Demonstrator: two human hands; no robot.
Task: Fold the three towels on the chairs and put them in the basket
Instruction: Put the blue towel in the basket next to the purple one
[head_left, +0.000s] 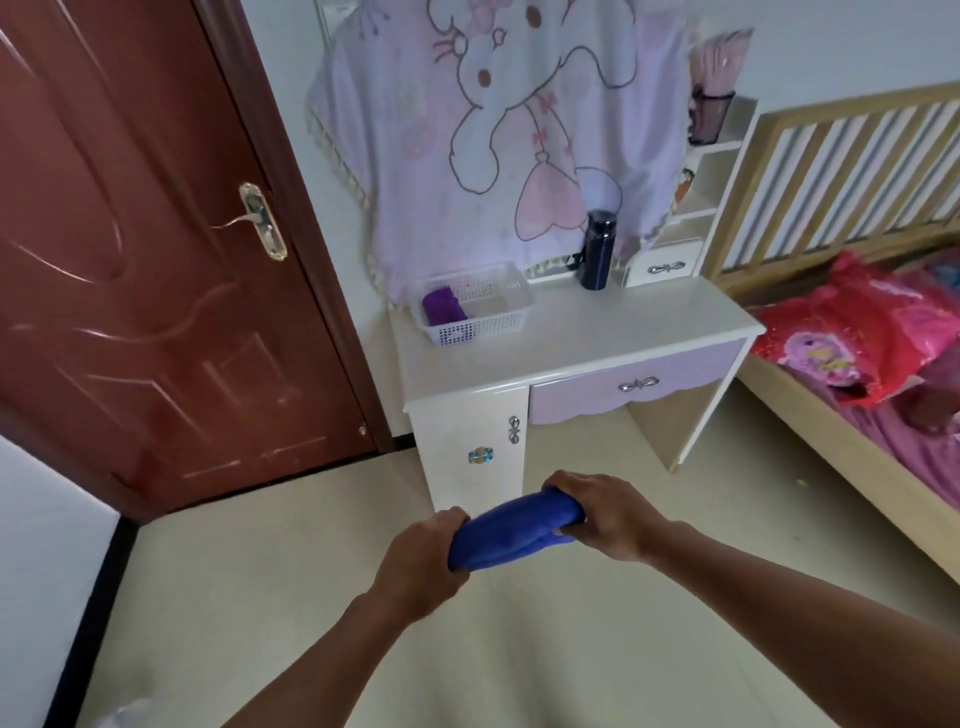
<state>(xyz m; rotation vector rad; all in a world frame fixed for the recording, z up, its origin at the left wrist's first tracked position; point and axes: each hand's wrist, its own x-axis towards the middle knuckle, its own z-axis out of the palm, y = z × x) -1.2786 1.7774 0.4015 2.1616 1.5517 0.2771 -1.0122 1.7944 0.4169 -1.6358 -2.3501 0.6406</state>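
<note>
A folded blue towel hangs in the air between both hands, low in the middle of the view, in front of the desk. My left hand grips its left end and my right hand grips its right end. A white mesh basket stands on the left part of the white desk top. A folded purple towel lies in the basket's left side. No chairs are in view.
A dark blue flask stands at the back of the desk. A brown door is at the left, a bed with red bedding at the right. Pale floor lies between me and the desk.
</note>
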